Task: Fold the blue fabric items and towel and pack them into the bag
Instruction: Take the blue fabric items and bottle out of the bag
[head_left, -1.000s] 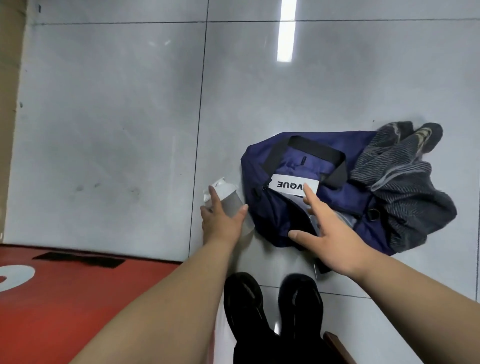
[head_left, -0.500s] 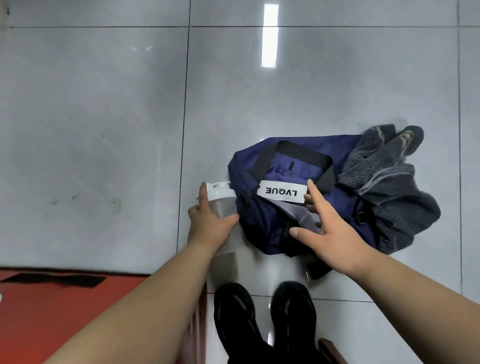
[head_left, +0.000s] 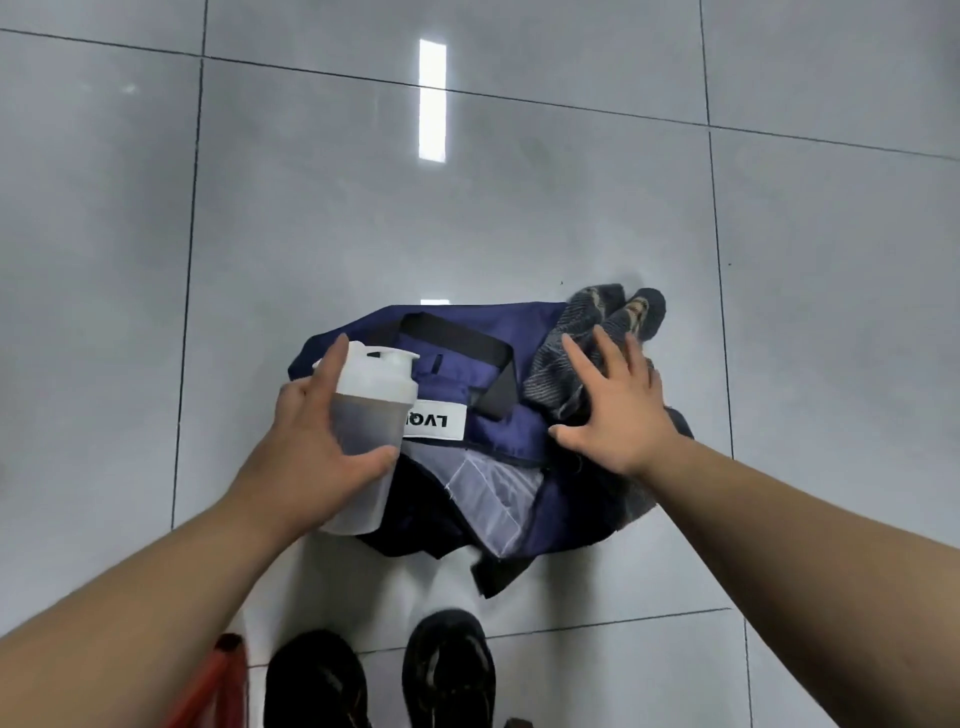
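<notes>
Down on the grey tiled floor (head_left: 519, 208), right in front of the person's black shoes (head_left: 447, 665), sits the navy bag (head_left: 514, 431), with its mouth gaping toward the feet so the pale grey lining (head_left: 488, 488) shows. So the left hand (head_left: 306, 436) is wrapped around a shaker bottle (head_left: 371, 410) with a white lid, held upright over the bag's left end and covering part of the white label (head_left: 436, 421). The right hand (head_left: 618, 410) is flat and spread, fingers straight, resting on the grey striped towel (head_left: 550, 379), which lies crumpled across the bag's right end, not folded and not inside. Something dark shows in the mouth, but honestly I can't tell if that's one of the blue fabric items or just the bag itself. My read: we're at the packing stage, the bottle looks headed for the opening, and the towel is the job left over. Next move probably needs the bottle dropped in or parked so both hands are free, then the towel pulled onto the floor, smoothed, folded and tucked in. Bag looks floppy, so that mouth may need holding open.
</notes>
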